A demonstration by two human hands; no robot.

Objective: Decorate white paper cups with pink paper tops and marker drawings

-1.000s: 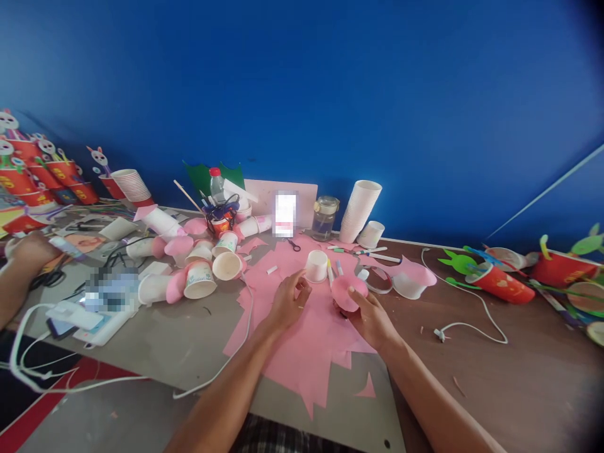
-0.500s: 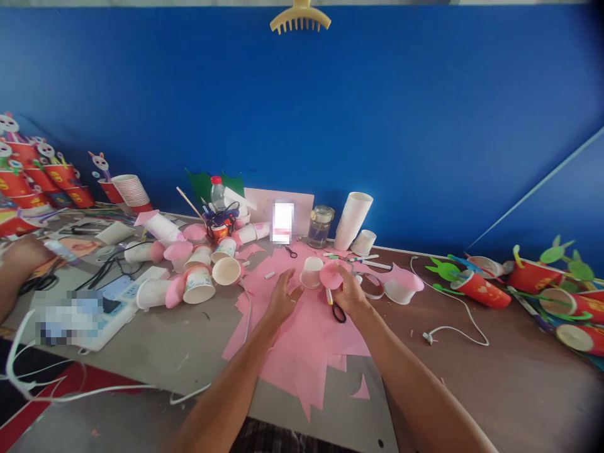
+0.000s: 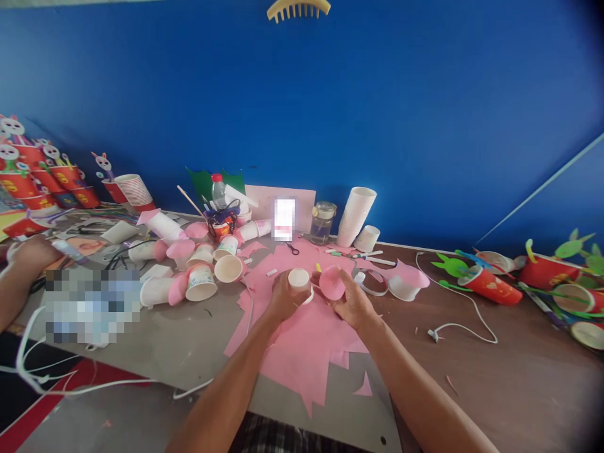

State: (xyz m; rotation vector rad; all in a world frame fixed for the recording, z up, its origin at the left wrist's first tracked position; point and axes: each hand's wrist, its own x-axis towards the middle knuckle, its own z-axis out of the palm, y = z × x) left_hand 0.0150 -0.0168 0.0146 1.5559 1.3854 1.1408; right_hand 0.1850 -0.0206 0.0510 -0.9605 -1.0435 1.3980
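Observation:
My left hand [image 3: 284, 301] is wrapped round a white paper cup [image 3: 299, 279], held over the sheets of pink paper [image 3: 292, 352]. To its right, my right hand [image 3: 353, 302] grips a rounded piece of pink paper [image 3: 331, 285] between thumb and fingers. Cup and pink piece are close together; whether they touch I cannot tell. Beyond my right hand lie a roll of tape [image 3: 374, 283] and a white cup topped with pink paper [image 3: 408, 281]. A small pair of scissors [image 3: 293, 248] rests behind the left hand.
Several cups with pink paper [image 3: 201, 282] lie to the left. A cup stack [image 3: 357, 214] and a lidded glass jar [image 3: 323, 222] stand at the back. Red cups [image 3: 495, 288] and a white cable [image 3: 476, 314] are at right. Another person's hand [image 3: 35, 255] is at far left.
My left hand has gone from open beside the cup to closed round it, and the cup is now tipped. The black-handled scissors below my right hand no longer show.

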